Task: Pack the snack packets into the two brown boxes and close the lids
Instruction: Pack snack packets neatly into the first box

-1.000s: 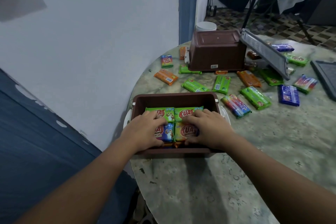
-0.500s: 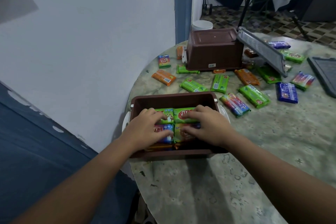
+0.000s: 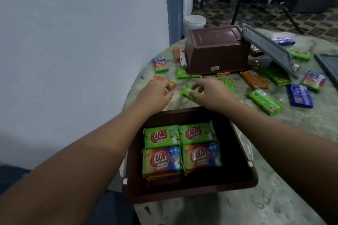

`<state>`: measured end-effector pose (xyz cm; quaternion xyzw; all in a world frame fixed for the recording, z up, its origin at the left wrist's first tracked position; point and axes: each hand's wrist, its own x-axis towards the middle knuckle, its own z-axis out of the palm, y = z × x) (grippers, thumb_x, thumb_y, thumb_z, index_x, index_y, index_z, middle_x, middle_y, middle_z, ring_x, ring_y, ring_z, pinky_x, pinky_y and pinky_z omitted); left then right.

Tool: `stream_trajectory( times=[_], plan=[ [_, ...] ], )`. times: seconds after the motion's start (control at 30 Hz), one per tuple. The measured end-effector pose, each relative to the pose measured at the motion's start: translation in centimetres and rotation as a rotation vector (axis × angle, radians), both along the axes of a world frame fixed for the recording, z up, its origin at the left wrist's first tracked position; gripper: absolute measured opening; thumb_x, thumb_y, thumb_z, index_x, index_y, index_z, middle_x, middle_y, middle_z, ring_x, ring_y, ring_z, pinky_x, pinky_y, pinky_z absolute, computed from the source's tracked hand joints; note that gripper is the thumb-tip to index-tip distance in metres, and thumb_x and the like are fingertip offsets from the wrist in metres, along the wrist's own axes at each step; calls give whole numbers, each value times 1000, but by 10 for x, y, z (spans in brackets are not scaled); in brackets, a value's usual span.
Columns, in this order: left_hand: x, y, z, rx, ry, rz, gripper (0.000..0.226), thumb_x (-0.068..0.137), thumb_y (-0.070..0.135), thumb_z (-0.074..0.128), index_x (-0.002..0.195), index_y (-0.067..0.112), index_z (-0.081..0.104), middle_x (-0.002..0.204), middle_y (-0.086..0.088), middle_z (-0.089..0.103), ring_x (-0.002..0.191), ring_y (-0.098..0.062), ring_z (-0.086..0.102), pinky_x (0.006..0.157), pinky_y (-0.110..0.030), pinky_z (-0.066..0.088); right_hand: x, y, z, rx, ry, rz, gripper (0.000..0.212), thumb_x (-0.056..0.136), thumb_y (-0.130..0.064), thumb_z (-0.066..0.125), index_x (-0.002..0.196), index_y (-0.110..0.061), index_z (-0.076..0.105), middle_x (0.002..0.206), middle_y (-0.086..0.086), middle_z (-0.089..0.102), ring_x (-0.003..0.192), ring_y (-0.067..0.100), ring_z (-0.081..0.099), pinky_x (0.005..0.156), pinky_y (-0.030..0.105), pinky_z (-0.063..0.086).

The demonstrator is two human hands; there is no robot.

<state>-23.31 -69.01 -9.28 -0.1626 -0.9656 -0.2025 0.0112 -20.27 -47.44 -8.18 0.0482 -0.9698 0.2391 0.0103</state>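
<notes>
**Two hands reach past an open box toward loose snack packets**

An open brown box (image 3: 243, 179) sits at the near edge of a marbled counter (image 3: 301, 133), holding four packets (image 3: 181, 150) laid flat, with more stacked beneath. Beyond it, the right hand (image 3: 210, 95) has its fingers (image 3: 196, 86) curled narrowly onto a green packet (image 3: 187, 93) lying on the counter. The left hand (image 3: 155, 93) hovers over an orange packet (image 3: 172, 84), fingers loosely bent, holding nothing. A second brown box (image 3: 215, 51) stands upside down farther back, among scattered packets.

Glossy foil snack packets (image 3: 181, 149); smooth plastic box (image 3: 243, 175); mottled stone-look table (image 3: 274, 197).
</notes>
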Motion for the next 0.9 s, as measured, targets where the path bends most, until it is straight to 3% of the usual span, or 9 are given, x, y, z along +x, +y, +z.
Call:
stream_trajectory(
  times=[0.1, 0.27, 0.37, 0.43, 0.63, 0.73, 0.9],
  plan=[
    [-37, 4, -15, -136, -124, 11, 35, 93, 42, 63, 119, 19, 61, 118, -5, 62, 106, -26, 60, 87, -41, 53, -27, -5, -7, 59, -134, -34, 42, 92, -51, 67, 124, -24, 68, 116, 1, 69, 105, 23, 63, 87, 37, 53],
    [-75, 6, -41, -332, -243, 43, 44, 95, 33, 61, 133, 13, 51, 141, -15, 48, 121, -32, 53, 93, -41, 49, -62, -14, -22, 207, -412, -23, 73, 90, -47, 72, 149, -15, 42, 145, 13, 55, 130, 33, 54, 102, 39, 47],
    [-87, 1, -51, -469, -217, -5, 61, 96, 15, 53, 152, 10, 29, 157, -18, 30, 139, -35, 36, 107, -47, 42, -79, -14, -34, 270, -496, -61, 87, 87, -45, 77, 153, -12, 32, 144, 19, 54, 127, 38, 55, 101, 43, 51],
    [-93, -4, -56, -574, -131, -60, 74, 93, 5, 55, 157, 8, 17, 162, -21, 19, 145, -36, 26, 108, -50, 39, -87, -15, -43, 331, -505, -69, 89, 85, -42, 79, 153, -11, 30, 141, 20, 55, 125, 39, 56, 99, 44, 52],
    [-116, -8, -70, -681, -75, -151, 90, 90, 2, 63, 159, 12, 7, 168, -14, 2, 154, -37, 8, 112, -54, 35, -97, -19, -68, 393, -470, -107, 79, 82, -46, 80, 143, -14, 42, 137, 14, 56, 122, 34, 60, 95, 41, 53],
    [-118, -6, -79, -715, -93, -172, 94, 90, 4, 63, 160, 13, 2, 167, -14, 9, 152, -39, 15, 114, -52, 33, -96, -18, -73, 416, -434, -102, 78, 81, -48, 80, 143, -16, 46, 140, 14, 49, 123, 34, 58, 97, 41, 52],
    [-120, 6, -77, -744, -6, -173, 80, 90, 15, 64, 157, 14, 19, 149, -14, 35, 131, -35, 40, 103, -47, 41, -94, -19, -73, 404, -409, -94, 59, 82, -43, 80, 130, -16, 58, 133, 13, 50, 118, 35, 58, 93, 41, 52]
  ],
)
